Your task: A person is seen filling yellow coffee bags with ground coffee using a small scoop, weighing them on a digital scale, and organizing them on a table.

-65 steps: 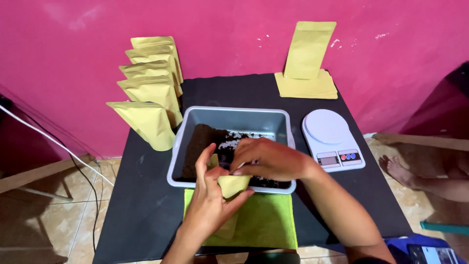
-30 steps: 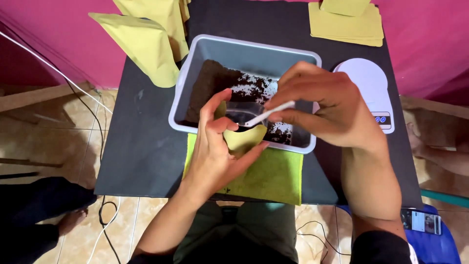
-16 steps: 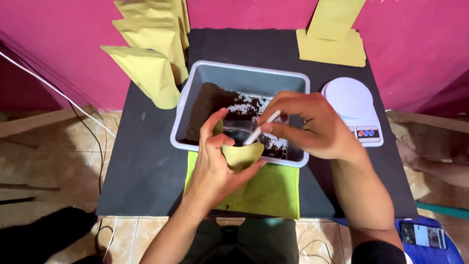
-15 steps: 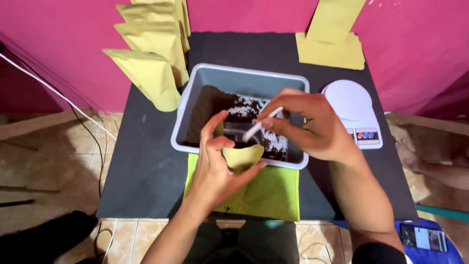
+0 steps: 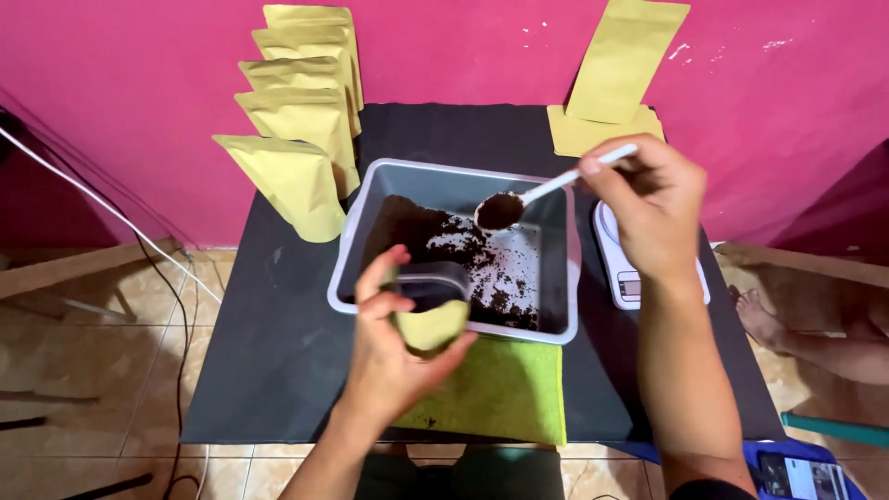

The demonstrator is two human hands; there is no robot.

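My left hand (image 5: 389, 356) grips an open yellow-tan pouch (image 5: 428, 319) upright at the near rim of a grey tub (image 5: 454, 176). Dark brown powder (image 5: 407, 227) lies inside the tub, piled toward its left side. My right hand (image 5: 653, 204) holds a white spoon (image 5: 556, 185) by its handle, raised over the tub. The spoon's bowl carries a heap of the dark powder and hangs above and behind the pouch mouth, apart from it.
A green cloth (image 5: 505, 393) lies under the tub's near edge on the black table (image 5: 269, 361). Several filled pouches (image 5: 296, 139) stand at the back left. Flat empty pouches (image 5: 602, 111) rest at the back right. A white kitchen scale (image 5: 620, 278) sits behind my right wrist.
My right hand has lifted the spoon out of the pouch and up to the right, now loaded with powder. The left hand keeps the pouch in place. The camera has tilted up.
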